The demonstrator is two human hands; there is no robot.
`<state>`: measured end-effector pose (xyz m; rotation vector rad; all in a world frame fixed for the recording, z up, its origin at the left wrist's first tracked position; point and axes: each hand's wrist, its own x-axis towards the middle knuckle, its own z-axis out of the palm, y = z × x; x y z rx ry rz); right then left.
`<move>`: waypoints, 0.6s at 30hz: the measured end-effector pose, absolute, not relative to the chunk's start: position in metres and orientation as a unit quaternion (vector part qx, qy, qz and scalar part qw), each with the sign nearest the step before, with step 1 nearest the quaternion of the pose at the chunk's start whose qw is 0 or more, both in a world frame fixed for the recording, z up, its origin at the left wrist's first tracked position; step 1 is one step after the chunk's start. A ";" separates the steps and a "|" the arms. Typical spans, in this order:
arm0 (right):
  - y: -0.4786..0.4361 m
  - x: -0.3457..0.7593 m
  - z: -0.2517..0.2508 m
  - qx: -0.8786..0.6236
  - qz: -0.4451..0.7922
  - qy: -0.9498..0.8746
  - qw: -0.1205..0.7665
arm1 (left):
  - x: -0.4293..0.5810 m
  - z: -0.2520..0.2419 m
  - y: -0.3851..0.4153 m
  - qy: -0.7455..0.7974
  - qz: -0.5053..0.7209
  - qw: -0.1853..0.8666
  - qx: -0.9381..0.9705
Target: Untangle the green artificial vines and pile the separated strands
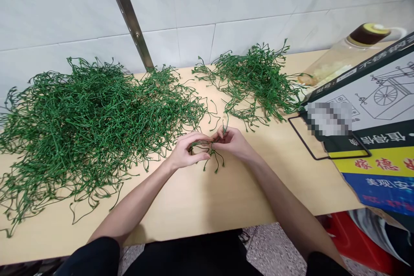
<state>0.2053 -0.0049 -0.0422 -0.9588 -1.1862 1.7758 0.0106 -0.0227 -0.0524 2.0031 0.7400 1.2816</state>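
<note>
My left hand [189,151] and my right hand [231,141] meet near the middle of the table. Between them is a small bunch of thin green artificial stems [218,158], with loose ends hanging below the fingers. My right fingers are pinched on the bunch, one stem standing up above them. My left thumb and fingers curl around its other side. A large tangled heap of green stems [106,116] covers the table to the left of my hands. A smaller pile of green stems [258,79] lies beyond my right hand, toward the wall.
The pale wooden table [181,207] stands against a tiled wall [194,0]. A metal bar [127,13] leans behind the large heap. At the right are a clear bottle [336,60], a printed box [384,125] and a black wire frame [323,155]. Something red [352,241] sits below the table's edge.
</note>
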 end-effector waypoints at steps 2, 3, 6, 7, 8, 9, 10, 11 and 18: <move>-0.005 0.205 -0.042 -0.383 0.692 -0.469 0.394 | 0.012 -0.051 -0.023 0.283 0.490 0.300 0.768; -0.005 0.205 -0.042 -0.385 0.689 -0.470 0.396 | 0.013 -0.051 -0.024 0.289 0.495 0.293 0.765; -0.005 0.205 -0.043 -0.381 0.687 -0.472 0.399 | 0.014 -0.051 -0.025 0.320 0.512 0.279 0.747; -0.005 0.205 -0.043 -0.379 0.689 -0.473 0.398 | 0.014 -0.051 -0.025 0.335 0.516 0.274 0.739; -0.005 0.206 -0.044 -0.378 0.690 -0.473 0.398 | 0.015 -0.051 -0.026 0.349 0.519 0.269 0.733; -0.005 0.206 -0.044 -0.378 0.690 -0.473 0.397 | 0.015 -0.051 -0.026 0.361 0.521 0.263 0.727; -0.005 0.206 -0.045 -0.380 0.689 -0.474 0.395 | 0.015 -0.051 -0.026 0.367 0.524 0.256 0.724; -0.005 0.206 -0.045 -0.383 0.687 -0.476 0.393 | 0.015 -0.050 -0.026 0.368 0.527 0.251 0.724; -0.004 0.206 -0.045 -0.382 0.683 -0.478 0.398 | 0.015 -0.052 -0.025 0.413 0.531 0.278 0.685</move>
